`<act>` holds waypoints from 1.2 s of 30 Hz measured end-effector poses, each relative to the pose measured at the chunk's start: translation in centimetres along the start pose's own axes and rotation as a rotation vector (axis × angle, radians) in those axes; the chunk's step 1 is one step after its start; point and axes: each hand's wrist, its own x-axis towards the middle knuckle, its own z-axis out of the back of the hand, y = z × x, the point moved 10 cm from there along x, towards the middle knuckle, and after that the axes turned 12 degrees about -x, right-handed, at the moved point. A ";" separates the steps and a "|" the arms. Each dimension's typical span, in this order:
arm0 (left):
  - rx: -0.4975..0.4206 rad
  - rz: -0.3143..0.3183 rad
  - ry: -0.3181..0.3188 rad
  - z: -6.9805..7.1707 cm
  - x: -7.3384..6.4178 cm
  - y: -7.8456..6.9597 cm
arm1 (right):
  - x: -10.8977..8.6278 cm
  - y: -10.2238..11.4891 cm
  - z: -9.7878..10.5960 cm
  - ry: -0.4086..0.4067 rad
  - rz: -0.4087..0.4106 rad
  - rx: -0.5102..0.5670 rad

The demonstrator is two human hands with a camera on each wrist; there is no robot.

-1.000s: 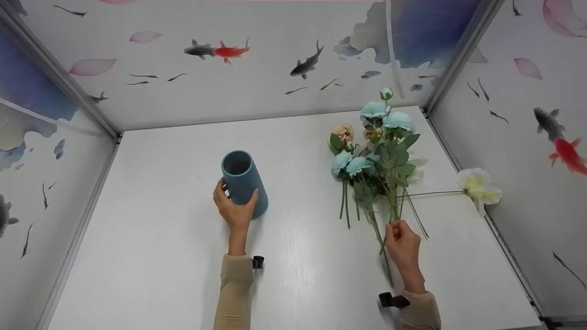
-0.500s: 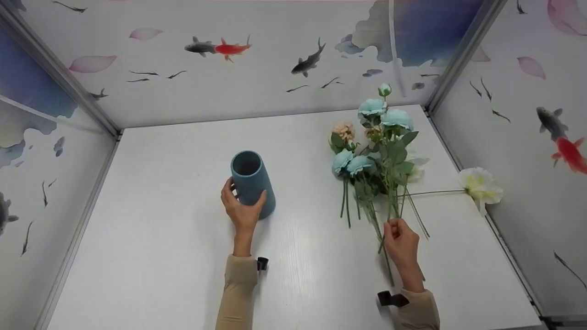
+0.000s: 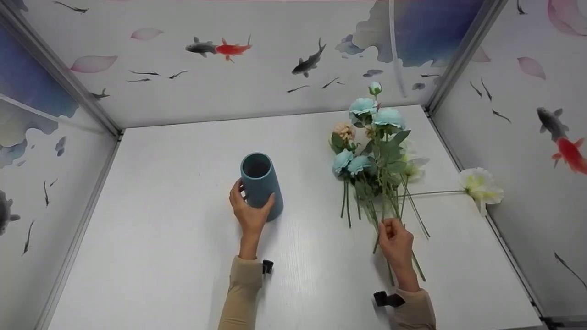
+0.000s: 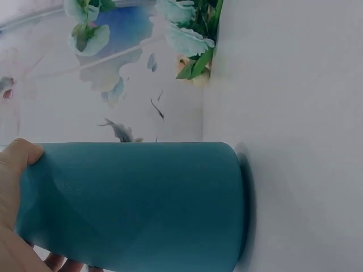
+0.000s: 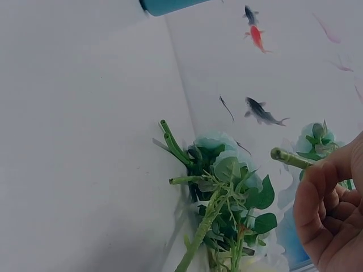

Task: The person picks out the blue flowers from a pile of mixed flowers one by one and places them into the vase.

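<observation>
My left hand (image 3: 250,221) grips a tall teal vase (image 3: 262,190) round its near side, thumb on the right and fingers on the left. The vase stands mouth up, tilted in the head view; in the left wrist view its base (image 4: 241,204) is right at the table with a narrow shadow along it. My right hand (image 3: 395,243) pinches the stem of an artificial flower with light blue blooms (image 3: 389,118). The cut end of that stem (image 5: 286,157) pokes out past the fingers in the right wrist view. Its leaves (image 3: 389,153) overlap the flowers behind.
More artificial flowers lie on the white table (image 3: 160,238) at the right: blue blooms (image 3: 343,161), a peach bloom (image 3: 345,132) and a white one (image 3: 415,169). Another white flower (image 3: 481,185) lies across the right table edge. Printed panels (image 3: 257,91) enclose the back and sides.
My left hand has moved the vase to the right. My right hand has shifted slightly left with the blue flower, whose blooms have moved left over the others.
</observation>
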 end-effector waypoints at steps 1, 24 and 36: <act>-0.001 0.004 0.003 -0.1 0.0 0.0 | 0.0 0.0 -0.1 0.002 0.000 0.000; -0.013 0.012 0.028 -1.3 -1.3 -0.6 | -0.3 1.4 -1.1 0.022 0.051 0.050; -0.025 0.024 0.054 -2.1 -1.8 -0.9 | -0.5 2.0 -1.8 0.055 0.032 0.093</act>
